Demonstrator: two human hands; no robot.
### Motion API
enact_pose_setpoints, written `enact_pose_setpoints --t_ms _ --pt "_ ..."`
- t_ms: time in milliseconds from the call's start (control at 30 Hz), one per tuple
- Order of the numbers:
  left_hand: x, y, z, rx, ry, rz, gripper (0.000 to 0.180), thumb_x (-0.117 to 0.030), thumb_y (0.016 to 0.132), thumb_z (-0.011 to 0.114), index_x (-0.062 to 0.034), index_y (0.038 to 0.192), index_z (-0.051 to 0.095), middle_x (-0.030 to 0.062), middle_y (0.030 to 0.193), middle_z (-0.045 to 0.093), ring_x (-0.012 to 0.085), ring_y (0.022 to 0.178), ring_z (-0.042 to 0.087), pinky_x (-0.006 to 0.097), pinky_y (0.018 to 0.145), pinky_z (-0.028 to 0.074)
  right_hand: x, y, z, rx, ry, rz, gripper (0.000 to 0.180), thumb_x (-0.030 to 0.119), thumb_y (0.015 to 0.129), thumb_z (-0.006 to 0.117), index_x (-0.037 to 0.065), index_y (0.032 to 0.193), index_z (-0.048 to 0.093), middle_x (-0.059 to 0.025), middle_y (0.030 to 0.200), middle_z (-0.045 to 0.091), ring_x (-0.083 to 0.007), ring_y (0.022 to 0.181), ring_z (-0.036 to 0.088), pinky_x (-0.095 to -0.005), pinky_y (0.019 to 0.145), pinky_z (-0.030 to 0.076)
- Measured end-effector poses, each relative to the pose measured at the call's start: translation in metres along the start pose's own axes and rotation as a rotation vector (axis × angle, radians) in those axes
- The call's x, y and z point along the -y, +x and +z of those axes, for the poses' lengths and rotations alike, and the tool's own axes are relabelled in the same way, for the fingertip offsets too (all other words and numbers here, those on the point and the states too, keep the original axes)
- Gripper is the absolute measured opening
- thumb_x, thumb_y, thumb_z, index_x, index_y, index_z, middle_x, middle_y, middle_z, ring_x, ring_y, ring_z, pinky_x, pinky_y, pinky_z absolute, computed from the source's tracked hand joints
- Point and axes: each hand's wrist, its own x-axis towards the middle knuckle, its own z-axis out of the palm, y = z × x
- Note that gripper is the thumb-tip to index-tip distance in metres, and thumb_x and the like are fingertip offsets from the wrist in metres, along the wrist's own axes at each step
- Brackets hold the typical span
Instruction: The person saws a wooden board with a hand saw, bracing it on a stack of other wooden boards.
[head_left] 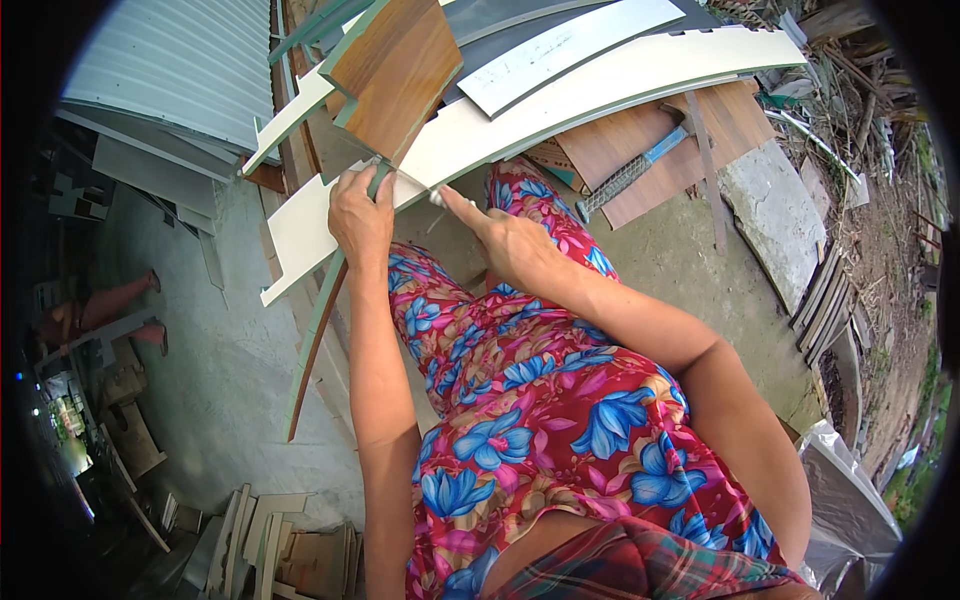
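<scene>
My left hand is closed around a narrow green-edged wood strip, whose lower part hangs below the wrist. Just above the fingers stands a wood-grain board with green cut edges and a notch. My right hand is closed, index finger stretched along a thin blade-like piece with a white end. The thin piece reaches across to the left fingertips, at the board's lower corner. What the other right fingers grip is hidden. Behind both hands lies a long white notched board.
A hammer with a blue and grey handle lies on brown wood-grain panels at the right. A white offcut rests on the long board. Stacked offcuts stand lower left. Another person's legs show at far left.
</scene>
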Motion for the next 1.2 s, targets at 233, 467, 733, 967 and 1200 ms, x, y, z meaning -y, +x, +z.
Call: enact_pose_setpoints --t_ms 233,467,733,967,1200 --pt "-0.003 0.004 -0.002 0.02 0.008 0.015 0.024 -0.018 0.084 0.075 0.0003 0.099 0.073 0.0139 0.091 0.065 0.0338 0.09 0.064 0.043 0.077 0.051 0.003 0.02 -0.008 0.011 -0.01 0.026 0.086 -0.003 0.077 0.061 0.013 0.156 0.03 -0.0187 0.07 0.065 -0.0367 0.063 0.066 -0.0456 0.057 0.052" --pt "0.001 0.001 0.001 0.022 0.006 -0.022 0.024 -0.018 0.084 0.075 -0.0002 0.1 0.073 0.0142 0.095 0.066 0.0342 0.093 0.064 0.043 0.079 0.052 0.014 0.049 0.009 -0.044 -0.043 0.02 0.084 -0.004 0.078 0.059 0.014 0.156 0.031 -0.0182 0.076 0.065 -0.0372 0.068 0.067 -0.0451 0.061 0.053" --pt "-0.007 0.005 -0.005 0.077 0.003 -0.038 0.025 -0.018 0.084 0.074 0.0011 0.1 0.073 0.0148 0.096 0.067 0.0342 0.093 0.064 0.043 0.079 0.052 0.003 -0.003 -0.017 0.082 0.035 0.08 0.082 -0.002 0.08 0.059 0.015 0.156 0.031 -0.0197 0.079 0.066 -0.037 0.069 0.067 -0.0462 0.062 0.053" --pt "0.001 0.004 -0.002 0.026 -0.019 -0.013 0.027 -0.017 0.084 0.074 0.0025 0.103 0.072 0.0174 0.097 0.067 0.0372 0.092 0.064 0.043 0.08 0.05 0.021 0.074 0.005 0.009 -0.017 0.037 0.074 0.004 0.085 0.051 0.015 0.156 0.03 -0.0204 0.082 0.067 -0.0365 0.07 0.068 -0.0455 0.061 0.053" --pt "-0.004 0.003 0.0 0.013 -0.018 -0.022 0.024 -0.019 0.084 0.075 -0.0007 0.099 0.073 0.0132 0.092 0.066 0.0337 0.09 0.064 0.043 0.077 0.051 0.0 0.0 -0.006 0.012 -0.004 -0.004 0.08 0.003 0.083 0.057 0.015 0.157 0.028 -0.0192 0.077 0.066 -0.0361 0.066 0.067 -0.045 0.059 0.053"
